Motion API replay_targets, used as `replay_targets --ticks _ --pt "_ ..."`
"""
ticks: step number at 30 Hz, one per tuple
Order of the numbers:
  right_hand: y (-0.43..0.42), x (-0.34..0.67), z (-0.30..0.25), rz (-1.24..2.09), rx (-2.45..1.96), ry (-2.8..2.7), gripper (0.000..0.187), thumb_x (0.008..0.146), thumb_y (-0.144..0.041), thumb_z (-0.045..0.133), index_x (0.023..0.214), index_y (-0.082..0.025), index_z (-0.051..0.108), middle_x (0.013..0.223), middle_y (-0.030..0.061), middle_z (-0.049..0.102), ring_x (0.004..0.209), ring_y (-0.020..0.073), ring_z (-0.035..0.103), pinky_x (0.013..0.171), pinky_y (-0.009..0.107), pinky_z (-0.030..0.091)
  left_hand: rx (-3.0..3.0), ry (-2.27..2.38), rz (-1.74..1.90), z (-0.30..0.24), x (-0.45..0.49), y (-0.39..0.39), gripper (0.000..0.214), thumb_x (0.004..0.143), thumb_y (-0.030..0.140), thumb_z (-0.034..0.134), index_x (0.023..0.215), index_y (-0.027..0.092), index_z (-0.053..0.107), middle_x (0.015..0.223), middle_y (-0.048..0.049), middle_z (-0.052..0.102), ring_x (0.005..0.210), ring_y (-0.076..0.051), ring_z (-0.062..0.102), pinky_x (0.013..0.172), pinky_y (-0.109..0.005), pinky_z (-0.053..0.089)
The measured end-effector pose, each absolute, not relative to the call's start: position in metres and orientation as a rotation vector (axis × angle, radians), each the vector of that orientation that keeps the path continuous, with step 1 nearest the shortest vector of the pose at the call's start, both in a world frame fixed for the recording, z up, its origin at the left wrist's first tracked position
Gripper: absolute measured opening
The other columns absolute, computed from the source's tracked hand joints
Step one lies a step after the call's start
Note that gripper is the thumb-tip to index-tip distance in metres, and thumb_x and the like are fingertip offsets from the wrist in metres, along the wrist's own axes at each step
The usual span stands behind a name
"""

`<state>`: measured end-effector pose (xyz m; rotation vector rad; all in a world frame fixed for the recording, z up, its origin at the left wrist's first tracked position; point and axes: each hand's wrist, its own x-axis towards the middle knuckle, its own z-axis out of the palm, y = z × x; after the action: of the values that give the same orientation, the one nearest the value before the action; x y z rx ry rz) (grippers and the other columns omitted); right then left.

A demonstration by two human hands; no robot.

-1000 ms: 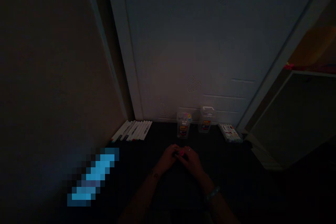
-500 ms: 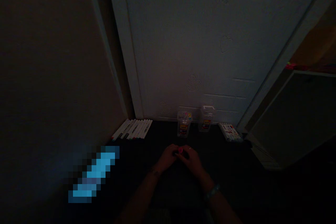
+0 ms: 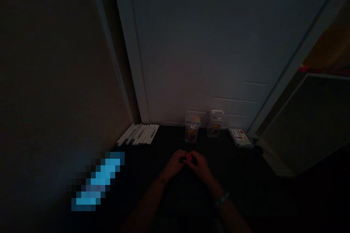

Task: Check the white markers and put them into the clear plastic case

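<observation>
My left hand (image 3: 175,162) and my right hand (image 3: 201,164) meet in front of me, over the dark tabletop. Between their fingertips is a small round, bright pink-red thing (image 3: 189,157); its kind is too dark and small to tell. Both hands are closed around it, fingers curled, and part of it is hidden. Beyond the hands stands a clear plastic container (image 3: 191,130) with a dark label and small coloured bits near its top. Right of it is a second clear container (image 3: 215,125) with a handle.
White markers (image 3: 140,134) lie side by side at the back left. A flat pack (image 3: 240,137), seemingly of markers, lies at the back right. A pixelated bright blue patch (image 3: 101,178) is on the left. A pale wall panel (image 3: 180,51) with heart patterns rises behind the table.
The pink-red thing between my fingers has turned slightly, showing a rounder face. My hands have stayed in almost the same place.
</observation>
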<state>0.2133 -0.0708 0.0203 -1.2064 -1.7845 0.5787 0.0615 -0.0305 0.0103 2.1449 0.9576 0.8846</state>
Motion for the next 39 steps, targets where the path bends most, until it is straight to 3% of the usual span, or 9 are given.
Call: replay_targets --ticks 14,20,28,32,39 --pt "-0.071 0.215 0.021 0.623 -1.171 -1.709 0.019 0.078 -0.036 0.058 0.087 -0.02 0.061 0.079 0.0007 0.062 0.071 0.0143 0.056 0.065 0.024 0.042 2.096 1.0 0.872 0.01 0.061 -0.031 0.018 0.073 0.019 0.058 0.089 0.02 0.067 0.091 -0.003 0.064 0.088 -0.018 0.055 0.082 -0.03 0.041" --pt "-0.065 0.221 0.022 0.732 -1.18 -1.267 0.031 0.076 -0.043 0.058 0.096 -0.018 0.057 0.083 0.0035 0.063 0.072 0.016 0.057 0.065 0.026 0.045 1.963 0.982 0.893 0.025 0.064 -0.035 0.028 0.076 0.036 0.057 0.098 0.022 0.067 0.093 -0.0039 0.067 0.086 -0.019 0.058 0.08 -0.03 0.043" --pt "-0.052 0.24 0.013 0.831 -1.187 -0.799 0.041 0.077 -0.055 0.049 0.09 -0.018 0.059 0.068 -0.0009 0.057 0.059 0.0121 0.052 0.054 0.022 0.04 1.771 1.023 1.126 0.036 0.063 -0.035 0.031 0.079 0.037 0.053 0.103 0.02 0.064 0.1 -0.0038 0.067 0.091 -0.018 0.059 0.085 -0.031 0.042" --pt "-0.051 0.243 0.011 0.806 -1.185 -0.799 0.042 0.078 -0.056 0.046 0.091 -0.018 0.059 0.067 -0.001 0.056 0.058 0.0121 0.051 0.054 0.023 0.04 1.678 1.084 1.202 0.035 0.061 -0.031 0.035 0.081 0.04 0.049 0.107 0.019 0.06 0.086 -0.0024 0.065 0.08 -0.016 0.059 0.077 -0.028 0.045" --pt "-0.055 0.235 0.013 0.837 -1.188 -0.971 0.039 0.08 -0.054 0.045 0.095 -0.019 0.058 0.071 -0.0003 0.057 0.063 0.0133 0.052 0.057 0.023 0.042 1.492 1.136 1.357 0.028 0.057 -0.022 0.038 0.08 0.047 0.046 0.098 0.016 0.06 0.089 -0.0043 0.063 0.082 -0.016 0.058 0.077 -0.027 0.046"
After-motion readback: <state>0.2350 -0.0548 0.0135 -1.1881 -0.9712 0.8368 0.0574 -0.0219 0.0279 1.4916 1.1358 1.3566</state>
